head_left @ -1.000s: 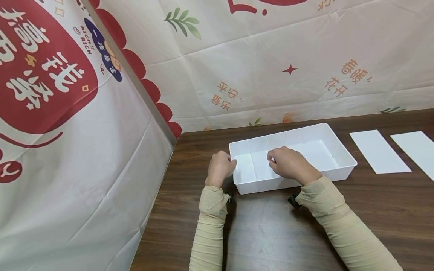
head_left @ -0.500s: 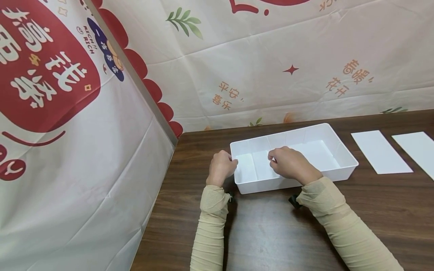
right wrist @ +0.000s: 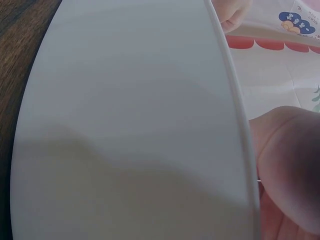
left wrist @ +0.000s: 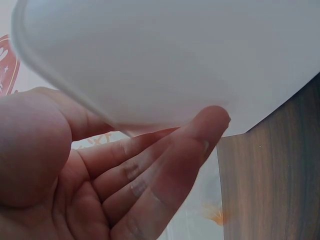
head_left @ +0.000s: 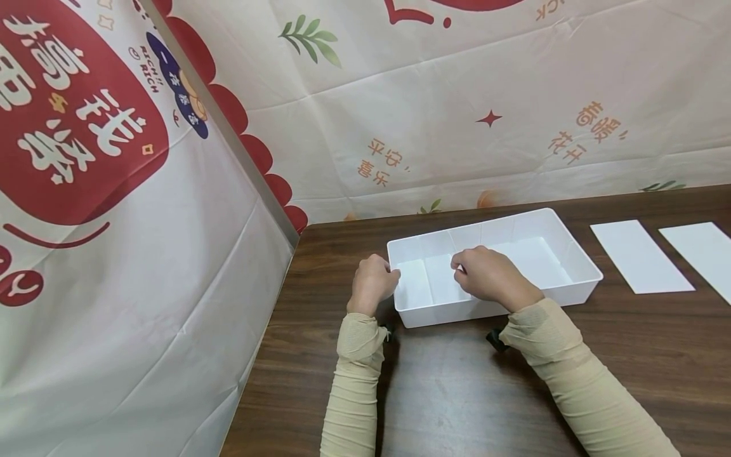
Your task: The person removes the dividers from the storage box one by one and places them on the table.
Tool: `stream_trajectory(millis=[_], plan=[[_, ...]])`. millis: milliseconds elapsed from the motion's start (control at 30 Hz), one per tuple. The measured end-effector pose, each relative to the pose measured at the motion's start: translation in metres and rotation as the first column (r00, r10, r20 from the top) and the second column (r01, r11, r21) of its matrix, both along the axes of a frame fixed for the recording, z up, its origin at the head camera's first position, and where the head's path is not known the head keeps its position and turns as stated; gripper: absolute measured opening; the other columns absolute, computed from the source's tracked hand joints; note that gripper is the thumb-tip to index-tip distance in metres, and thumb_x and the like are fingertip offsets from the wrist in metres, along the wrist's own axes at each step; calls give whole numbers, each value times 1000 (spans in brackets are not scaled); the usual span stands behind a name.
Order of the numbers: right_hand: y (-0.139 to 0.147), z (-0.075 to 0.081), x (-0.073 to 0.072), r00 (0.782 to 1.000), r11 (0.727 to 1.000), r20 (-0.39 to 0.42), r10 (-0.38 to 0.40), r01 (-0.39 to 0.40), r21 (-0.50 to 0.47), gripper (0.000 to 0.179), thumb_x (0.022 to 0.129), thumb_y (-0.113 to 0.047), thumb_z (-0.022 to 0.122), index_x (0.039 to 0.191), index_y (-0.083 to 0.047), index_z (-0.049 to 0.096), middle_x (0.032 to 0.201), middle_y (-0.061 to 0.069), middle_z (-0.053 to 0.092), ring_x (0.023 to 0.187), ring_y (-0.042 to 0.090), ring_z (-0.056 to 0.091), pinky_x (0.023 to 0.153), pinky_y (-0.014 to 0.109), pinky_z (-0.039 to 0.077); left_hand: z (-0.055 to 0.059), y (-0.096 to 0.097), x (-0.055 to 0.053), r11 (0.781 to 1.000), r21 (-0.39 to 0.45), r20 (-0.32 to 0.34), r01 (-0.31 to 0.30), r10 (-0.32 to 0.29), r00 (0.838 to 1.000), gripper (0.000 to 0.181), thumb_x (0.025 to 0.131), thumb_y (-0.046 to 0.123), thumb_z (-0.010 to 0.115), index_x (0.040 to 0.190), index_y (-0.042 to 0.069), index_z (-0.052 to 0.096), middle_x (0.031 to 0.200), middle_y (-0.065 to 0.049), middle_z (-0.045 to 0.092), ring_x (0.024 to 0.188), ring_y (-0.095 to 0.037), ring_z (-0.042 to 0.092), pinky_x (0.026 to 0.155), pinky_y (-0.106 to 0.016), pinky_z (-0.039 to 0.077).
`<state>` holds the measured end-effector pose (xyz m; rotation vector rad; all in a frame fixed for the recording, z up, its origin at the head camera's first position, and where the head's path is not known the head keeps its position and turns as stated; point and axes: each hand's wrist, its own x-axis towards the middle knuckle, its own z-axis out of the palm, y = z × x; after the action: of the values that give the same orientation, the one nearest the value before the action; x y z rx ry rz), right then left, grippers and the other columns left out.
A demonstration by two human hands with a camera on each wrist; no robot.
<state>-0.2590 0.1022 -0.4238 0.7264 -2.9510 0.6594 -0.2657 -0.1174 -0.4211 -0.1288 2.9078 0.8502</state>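
A long white plastic box (head_left: 537, 295), open at the top, stands on the wooden table. At its left end my left hand (head_left: 371, 282) grips the short wall; in the left wrist view a fingertip (left wrist: 212, 120) presses on the outer face. My right hand (head_left: 485, 274) reaches over the near long wall into the box, fingers curled down and in. I cannot tell whether something white is pinched there. From the right wrist, the box's near wall (right wrist: 135, 100) fills most of the view and hides the fingers; the right hand (right wrist: 292, 165) shows partly beyond the rim.
Two flat white panels (head_left: 642, 257) (head_left: 705, 254) lie on the dark wooden table (head_left: 445, 393) to the right of the box. A printed cloth (head_left: 434, 114) hangs behind the table, and another (head_left: 171, 266) along its left side.
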Motion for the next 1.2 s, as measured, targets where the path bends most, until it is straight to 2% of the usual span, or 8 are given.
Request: stream_trajectory(millis=[300,667,933,1200], plan=[[1,1,0,1000,1000,-8,-3,3,-3,19,84,-3,55,93,-2,72,76,5,65,65,18,53,58,36,45,0,0,0,1000,-4,1,-4,4,1000,44,95,22,63,53,12,54,50,3,43,49,-12,41,44,-26,32],[0,6,2,999,999,-34,-13,12,-33,16,85,-4,55,87,-6,71,70,1,60,65,19,51,58,35,41,2,1,1,1000,-12,11,-5,5,1000,40,95,21,62,57,10,59,52,2,46,50,-13,43,45,-26,33],[0,7,2,999,999,-45,-21,19,-35,21,85,-4,55,95,-2,73,75,4,66,67,19,54,61,38,46,0,1,0,1000,-12,3,-6,6,1000,36,95,22,63,62,8,65,56,1,50,52,-14,45,46,-26,35],[1,8,1,998,999,-64,-19,16,-51,23,84,-4,52,94,-2,73,73,4,64,66,19,53,61,38,46,1,0,1,1000,-9,4,-9,9,1000,33,95,22,63,65,8,67,58,0,52,54,-15,48,47,-27,37]])
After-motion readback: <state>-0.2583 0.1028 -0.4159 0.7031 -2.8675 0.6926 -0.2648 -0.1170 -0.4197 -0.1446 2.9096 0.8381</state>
